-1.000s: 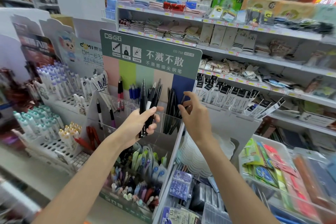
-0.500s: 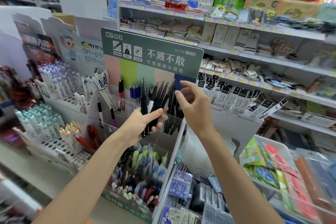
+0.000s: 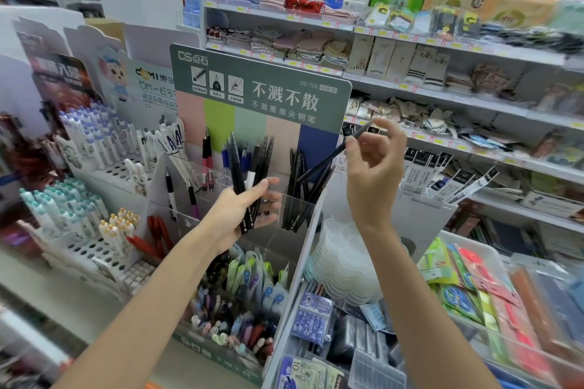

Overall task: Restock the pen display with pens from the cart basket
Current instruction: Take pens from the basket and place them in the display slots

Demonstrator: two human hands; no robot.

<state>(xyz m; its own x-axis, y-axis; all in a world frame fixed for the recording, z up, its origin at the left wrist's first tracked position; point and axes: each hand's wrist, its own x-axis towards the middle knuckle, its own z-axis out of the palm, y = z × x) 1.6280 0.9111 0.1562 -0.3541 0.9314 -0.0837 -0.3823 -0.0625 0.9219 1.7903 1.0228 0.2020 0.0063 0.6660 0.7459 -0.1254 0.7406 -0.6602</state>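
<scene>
My left hand [image 3: 240, 211] grips a bunch of dark pens [image 3: 249, 180] upright in front of the pen display [image 3: 259, 88], a green-topped stand with clear compartments. My right hand [image 3: 373, 174] pinches a single black pen [image 3: 331, 158] near its top end, held slanted with its lower tip over the rightmost compartment [image 3: 300, 202], where several black pens stand. The compartments to the left hold red, blue and black pens. No cart basket is in view.
White pen racks [image 3: 94, 167] stand to the left of the display. Below it sits a bin of mixed pens [image 3: 234, 309]. To the right are stacked clear trays [image 3: 344, 262], packaged stationery [image 3: 474, 287] and store shelves [image 3: 410, 98] behind.
My right hand has taken one black pen from the bunch and lifted it up and to the right, over the rightmost compartment. My left hand stays put with the bunch.
</scene>
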